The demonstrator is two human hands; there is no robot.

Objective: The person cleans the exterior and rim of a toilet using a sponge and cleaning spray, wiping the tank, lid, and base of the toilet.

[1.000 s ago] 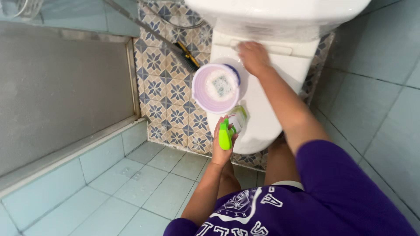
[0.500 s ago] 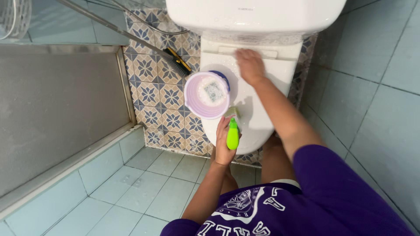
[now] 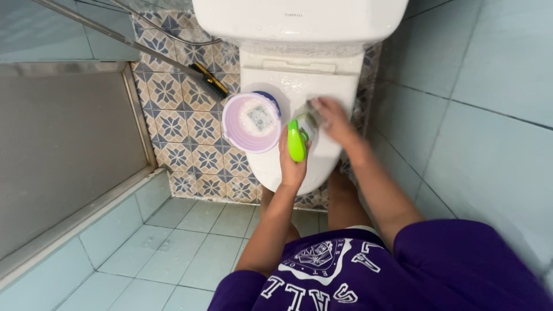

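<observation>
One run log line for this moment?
left hand: holds green spray bottle | right hand: on toilet lid | lilac pail: beside

We see the right hand [image 3: 329, 118] slid down from the hinge end to mid-frame on the closed white toilet lid [image 3: 299, 92]; the left hand [image 3: 292, 161] has raised its green spray bottle [image 3: 296, 141] beside it.

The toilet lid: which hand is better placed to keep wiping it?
Probably the right hand: it lies flat on the closed toilet lid. The left hand is shut around the green spray bottle beside the purple bucket.
</observation>
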